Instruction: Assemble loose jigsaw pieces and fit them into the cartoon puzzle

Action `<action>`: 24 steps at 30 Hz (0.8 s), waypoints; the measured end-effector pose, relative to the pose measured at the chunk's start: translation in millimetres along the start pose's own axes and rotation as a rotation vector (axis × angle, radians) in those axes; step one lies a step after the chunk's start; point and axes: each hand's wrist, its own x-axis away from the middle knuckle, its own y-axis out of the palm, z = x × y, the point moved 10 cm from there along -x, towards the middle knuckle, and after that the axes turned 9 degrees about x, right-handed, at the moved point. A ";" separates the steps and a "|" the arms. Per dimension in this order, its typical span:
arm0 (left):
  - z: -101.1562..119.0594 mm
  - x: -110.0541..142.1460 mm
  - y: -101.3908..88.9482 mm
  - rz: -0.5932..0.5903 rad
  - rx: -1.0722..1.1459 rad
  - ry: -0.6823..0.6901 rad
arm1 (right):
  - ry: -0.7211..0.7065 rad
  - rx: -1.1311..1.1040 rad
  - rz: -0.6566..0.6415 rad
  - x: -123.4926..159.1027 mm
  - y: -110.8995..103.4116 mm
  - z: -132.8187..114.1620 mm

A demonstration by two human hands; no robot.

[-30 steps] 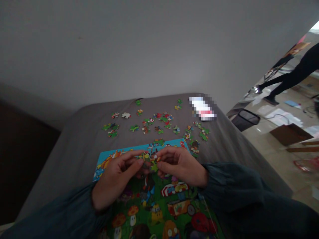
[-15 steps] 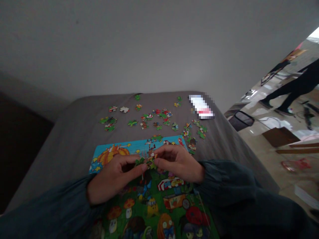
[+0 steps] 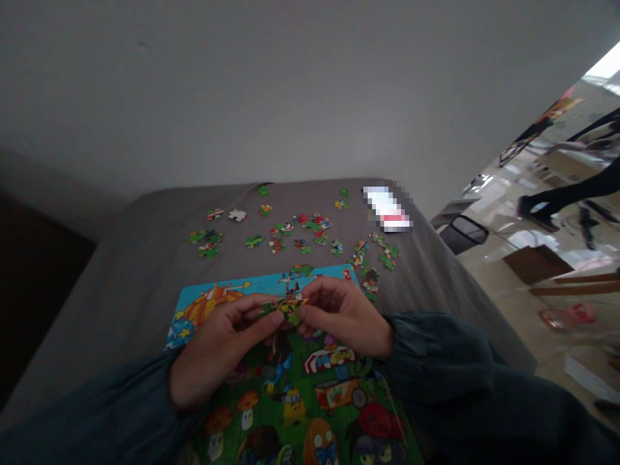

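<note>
My left hand (image 3: 223, 349) and my right hand (image 3: 346, 316) meet above a colourful cartoon jigsaw puzzle (image 3: 217, 290), and both pinch a small joined cluster of jigsaw pieces (image 3: 285, 309) between finger and thumb. The puzzle lies under my hands, showing a pumpkin, mushrooms and a small wagon. My fingers hide its middle. Several loose green and multicoloured jigsaw pieces (image 3: 290, 236) are scattered on the grey bedcover (image 3: 126, 303) beyond its far edge.
A pixelated white and red object (image 3: 390, 210) lies at the far right of the grey bedcover. Beyond the bed's right edge are a black mesh bin (image 3: 462, 234), a cardboard box (image 3: 530, 263) and papers on the floor. A person's black-clad leg (image 3: 566, 194) is there too.
The held pieces now lie flatter between my fingers, and my hands are slightly higher in view. The person on the right has moved farther right.
</note>
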 end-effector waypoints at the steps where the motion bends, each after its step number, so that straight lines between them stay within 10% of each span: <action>1: -1.6 0.6 1.5 -0.009 0.026 -0.014 | -0.005 0.007 0.008 -0.4 -1.1 -0.2; 18: 8.7 1.5 2.9 -0.025 -0.213 0.091 | -0.226 0.295 0.087 8.0 -2.8 -19.7; 24: 42.7 17.5 5.1 0.047 -0.462 0.405 | -0.352 0.420 0.022 16.5 8.8 -31.8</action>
